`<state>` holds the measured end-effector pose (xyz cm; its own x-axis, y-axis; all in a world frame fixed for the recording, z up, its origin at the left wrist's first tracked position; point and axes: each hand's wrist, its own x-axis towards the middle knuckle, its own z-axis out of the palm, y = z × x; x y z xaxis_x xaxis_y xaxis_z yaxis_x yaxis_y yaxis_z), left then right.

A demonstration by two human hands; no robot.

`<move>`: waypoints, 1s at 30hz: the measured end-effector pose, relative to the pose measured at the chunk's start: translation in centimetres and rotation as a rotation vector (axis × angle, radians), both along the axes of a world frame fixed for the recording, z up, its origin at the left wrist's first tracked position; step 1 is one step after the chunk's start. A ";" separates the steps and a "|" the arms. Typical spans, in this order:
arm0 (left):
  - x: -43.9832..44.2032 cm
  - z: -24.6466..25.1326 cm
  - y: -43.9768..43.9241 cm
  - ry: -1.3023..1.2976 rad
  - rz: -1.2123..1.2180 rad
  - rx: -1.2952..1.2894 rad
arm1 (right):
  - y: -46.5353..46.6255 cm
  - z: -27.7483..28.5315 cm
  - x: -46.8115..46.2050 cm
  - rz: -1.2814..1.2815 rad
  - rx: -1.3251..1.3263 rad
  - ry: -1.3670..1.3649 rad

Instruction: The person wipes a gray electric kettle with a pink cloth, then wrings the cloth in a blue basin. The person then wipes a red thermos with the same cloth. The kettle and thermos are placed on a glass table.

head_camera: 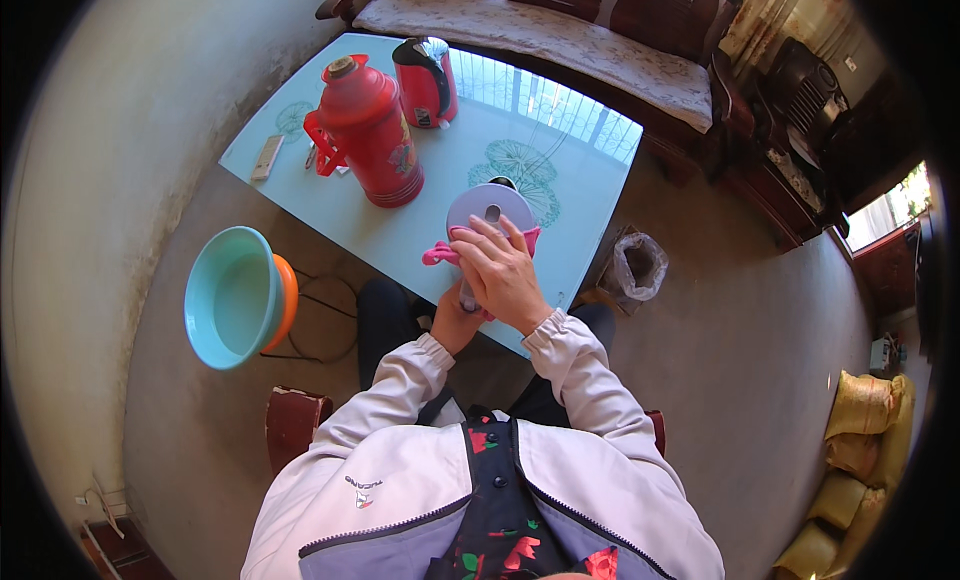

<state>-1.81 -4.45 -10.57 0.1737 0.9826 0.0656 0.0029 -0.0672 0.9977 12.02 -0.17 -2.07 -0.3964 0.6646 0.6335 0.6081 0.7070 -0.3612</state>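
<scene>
A lilac kettle-like vessel [474,205] with a round lid stands at the near part of the glass-topped table [577,167]. My left hand [454,319] is low on its near side, around what looks like the handle, partly hidden by my other hand. My right hand [501,274] lies over the near edge of the lid, fingers spread and pressing a pink cloth [440,254] against it. One end of the cloth sticks out to the left and another shows at the right of the lid. The vessel's body is mostly hidden beneath the lid and hands.
Left on the table are a red thermos flask [367,133], a red electric kettle [424,84] and a white remote control [268,157]. A turquoise basin [232,298] sits on an orange one [285,302]. A lined waste bin [639,266] stands right; a wooden sofa [540,51] lies beyond.
</scene>
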 end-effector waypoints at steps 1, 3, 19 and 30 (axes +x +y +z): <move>0.2 0.0 -0.1 0.040 0.016 0.012 | -0.3 -0.3 -0.3 0.033 0.008 0.023; 1.1 0.0 0.0 0.165 0.015 0.131 | -2.1 -0.9 -0.9 0.092 -0.014 0.044; 2.0 -1.8 0.0 -0.593 -0.240 0.010 | -5.0 -1.6 -2.1 -0.021 -0.102 0.141; 7.2 -2.6 1.9 -0.115 -0.287 0.400 | -4.1 -1.4 1.2 -0.469 -0.141 0.388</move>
<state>5.35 -2.58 -13.16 0.4032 0.7900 0.4618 -0.1798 -0.4264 0.8865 13.22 -4.31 -3.43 0.1995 0.8000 0.5659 0.6481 0.3254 -0.6885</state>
